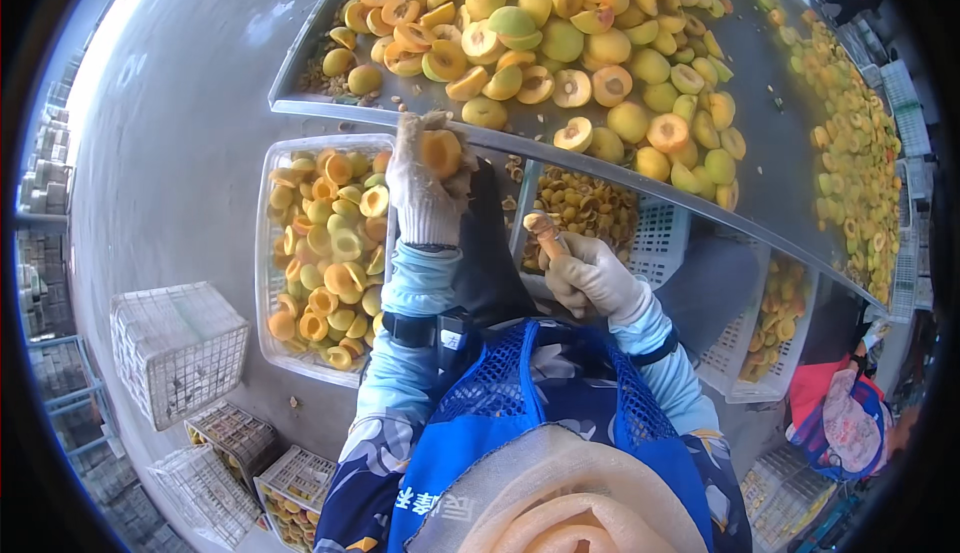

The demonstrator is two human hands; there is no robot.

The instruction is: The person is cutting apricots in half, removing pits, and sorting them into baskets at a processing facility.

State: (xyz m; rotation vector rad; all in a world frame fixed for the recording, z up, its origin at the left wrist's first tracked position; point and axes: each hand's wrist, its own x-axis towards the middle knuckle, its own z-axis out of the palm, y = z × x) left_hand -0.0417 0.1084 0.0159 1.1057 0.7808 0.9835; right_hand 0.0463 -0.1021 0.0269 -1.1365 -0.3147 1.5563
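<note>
My left hand (424, 204), in a soiled knit glove, holds a halved yellow peach or apricot (441, 154) with its cut, hollowed side up. It is just below the metal rim of the sorting table (457, 129), beside a white plastic crate (264, 253) of hollowed fruit halves (322, 253). My right hand (596, 275), in a pale glove, grips a small pitting tool (547, 234) with a brownish shaft; a lump, perhaps a pit, sits at its tip. Halved fruit (525, 35) lies heaped on the table, many halves with pits or pit hollows showing.
Under the table edge stands a crate with discarded pits or scraps (585, 204). Another crate of fruit halves (776, 313) is at the right, near a co-worker (847, 418). An upturned white crate (180, 350) and several other crates stand on the floor at left.
</note>
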